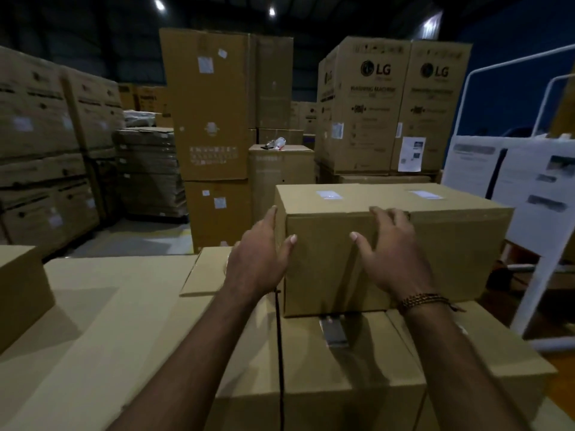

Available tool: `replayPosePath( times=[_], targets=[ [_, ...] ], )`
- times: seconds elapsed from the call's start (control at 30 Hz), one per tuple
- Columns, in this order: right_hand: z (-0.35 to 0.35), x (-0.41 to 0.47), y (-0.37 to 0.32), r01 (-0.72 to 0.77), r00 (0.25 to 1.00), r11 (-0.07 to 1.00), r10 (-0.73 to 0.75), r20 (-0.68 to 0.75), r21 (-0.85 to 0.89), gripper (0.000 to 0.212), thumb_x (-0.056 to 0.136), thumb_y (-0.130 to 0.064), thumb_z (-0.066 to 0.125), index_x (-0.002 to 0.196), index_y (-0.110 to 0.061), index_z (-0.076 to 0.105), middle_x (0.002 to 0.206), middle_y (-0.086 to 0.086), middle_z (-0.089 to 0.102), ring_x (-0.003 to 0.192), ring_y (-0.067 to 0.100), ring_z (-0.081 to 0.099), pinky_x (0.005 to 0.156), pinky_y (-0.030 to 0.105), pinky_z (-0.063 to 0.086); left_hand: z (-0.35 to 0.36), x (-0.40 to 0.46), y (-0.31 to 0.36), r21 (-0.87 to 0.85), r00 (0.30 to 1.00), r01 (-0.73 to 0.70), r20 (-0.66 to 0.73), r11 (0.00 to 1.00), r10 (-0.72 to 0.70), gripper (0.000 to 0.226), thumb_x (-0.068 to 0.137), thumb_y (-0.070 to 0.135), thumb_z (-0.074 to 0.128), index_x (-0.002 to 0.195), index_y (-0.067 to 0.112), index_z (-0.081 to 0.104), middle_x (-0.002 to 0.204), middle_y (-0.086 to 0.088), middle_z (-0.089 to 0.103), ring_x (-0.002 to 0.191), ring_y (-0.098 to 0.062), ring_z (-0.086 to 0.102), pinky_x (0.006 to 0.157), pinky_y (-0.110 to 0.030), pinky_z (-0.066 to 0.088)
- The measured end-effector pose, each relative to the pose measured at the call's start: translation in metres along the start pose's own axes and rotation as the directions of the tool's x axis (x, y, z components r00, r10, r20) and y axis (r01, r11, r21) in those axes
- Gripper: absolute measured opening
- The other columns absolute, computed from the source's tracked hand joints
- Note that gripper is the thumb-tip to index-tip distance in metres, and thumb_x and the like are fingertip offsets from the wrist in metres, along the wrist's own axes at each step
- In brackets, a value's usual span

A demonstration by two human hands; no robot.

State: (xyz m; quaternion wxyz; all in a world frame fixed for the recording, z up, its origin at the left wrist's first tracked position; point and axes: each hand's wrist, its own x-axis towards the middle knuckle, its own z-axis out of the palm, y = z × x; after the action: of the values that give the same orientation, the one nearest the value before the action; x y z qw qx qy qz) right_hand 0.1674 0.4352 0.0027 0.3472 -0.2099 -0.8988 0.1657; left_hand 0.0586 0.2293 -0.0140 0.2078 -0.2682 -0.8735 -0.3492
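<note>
A brown cardboard box (451,244) with two pale labels on its top stands on a wider carton (342,368) right in front of me. My left hand (258,259) lies flat against the box's left front corner, fingers straight along the left side and thumb on the near face. My right hand (392,259), with a beaded band on the wrist, presses flat on the near face, its fingertips reaching the top edge. Neither hand curls round anything.
A low carton (109,306) spreads to my left, with a smaller box (21,293) at the left edge. Tall stacks of cartons (214,104) and LG washing machine boxes (395,104) stand behind. A white frame with notice boards (535,188) stands at the right.
</note>
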Motion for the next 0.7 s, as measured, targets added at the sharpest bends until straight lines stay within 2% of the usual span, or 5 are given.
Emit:
replayPosePath(
  times=[0.2,0.37,0.47,0.57,0.7],
  targets=[
    [-0.001,0.039,0.030,-0.100,0.995,0.994,0.100,0.007,-0.034,0.085,0.095,-0.066,0.062,0.165,-0.033,0.025,0.168,0.012,0.023,0.151,0.039,0.030,0.110,0.058,0.048,0.017,0.030,0.010,-0.112,0.995,0.087,0.056,0.990,-0.081,0.079,0.105,0.060,0.047,0.169,0.038,0.006,0.158,-0.009,0.049,0.140,-0.029,0.052,0.105,-0.046,0.048],
    [0.012,0.045,0.038,-0.101,0.995,0.991,0.100,-0.011,-0.084,0.080,0.091,-0.072,0.062,0.156,-0.028,0.046,0.160,0.015,0.034,0.146,0.038,0.032,0.112,0.059,0.045,0.025,0.036,0.010,-0.190,0.990,0.110,0.105,0.976,-0.091,0.063,0.109,0.050,0.048,0.166,0.043,0.021,0.156,-0.009,0.054,0.135,-0.028,0.057,0.103,-0.039,0.050],
    [0.011,0.045,0.034,-0.110,0.993,0.994,0.111,-0.046,0.020,0.074,0.087,-0.071,0.068,0.146,-0.027,0.058,0.153,0.016,0.042,0.142,0.037,0.036,0.113,0.057,0.043,0.027,0.036,0.006,-0.230,0.991,0.121,0.085,0.966,-0.104,0.057,0.110,0.046,0.050,0.163,0.043,0.030,0.152,-0.009,0.057,0.132,-0.027,0.058,0.101,-0.039,0.052],
    [0.011,0.044,0.027,-0.107,0.988,0.980,0.123,-0.091,0.166,0.062,0.084,-0.072,0.072,0.129,-0.031,0.068,0.138,0.007,0.048,0.134,0.031,0.040,0.109,0.053,0.045,0.024,0.036,0.001,-0.285,0.985,0.171,0.051,0.943,-0.163,0.054,0.108,0.055,0.048,0.159,0.042,0.035,0.154,-0.007,0.054,0.132,-0.026,0.057,0.098,-0.041,0.054],
    [0.010,0.052,0.022,-0.177,0.974,0.909,0.216,-0.062,0.377,0.055,0.085,-0.072,0.071,0.118,-0.030,0.062,0.124,-0.002,0.042,0.122,0.025,0.052,0.097,0.047,0.056,0.014,0.039,0.001,-0.438,0.962,0.238,-0.017,0.867,-0.272,0.044,0.106,0.063,0.043,0.138,0.033,0.051,0.138,0.000,0.062,0.116,-0.016,0.058,0.080,-0.034,0.052]
  ],
)
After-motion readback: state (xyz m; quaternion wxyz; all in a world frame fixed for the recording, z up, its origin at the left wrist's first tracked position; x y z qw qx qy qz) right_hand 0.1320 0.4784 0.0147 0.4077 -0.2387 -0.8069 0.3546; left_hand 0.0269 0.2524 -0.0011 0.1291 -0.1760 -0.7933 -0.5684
